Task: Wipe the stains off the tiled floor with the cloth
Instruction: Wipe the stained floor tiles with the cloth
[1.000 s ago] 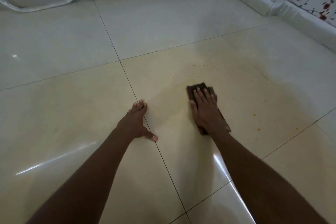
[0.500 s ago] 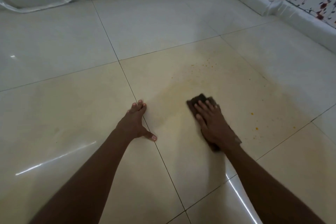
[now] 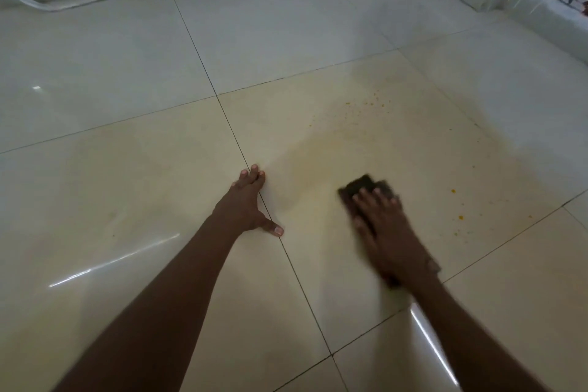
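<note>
On the tiled floor (image 3: 95, 188), the flat right hand (image 3: 389, 232) has slid the cloth (image 3: 361, 186) nearer; left hand (image 3: 245, 204) stays flat.

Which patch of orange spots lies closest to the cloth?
The few orange spots right of the cloth, by the tile joint; the speckled cluster sits farther ahead.

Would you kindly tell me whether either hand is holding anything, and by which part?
The right hand presses flat on top of the dark brown folded cloth; the left hand rests bare on the floor.
</note>
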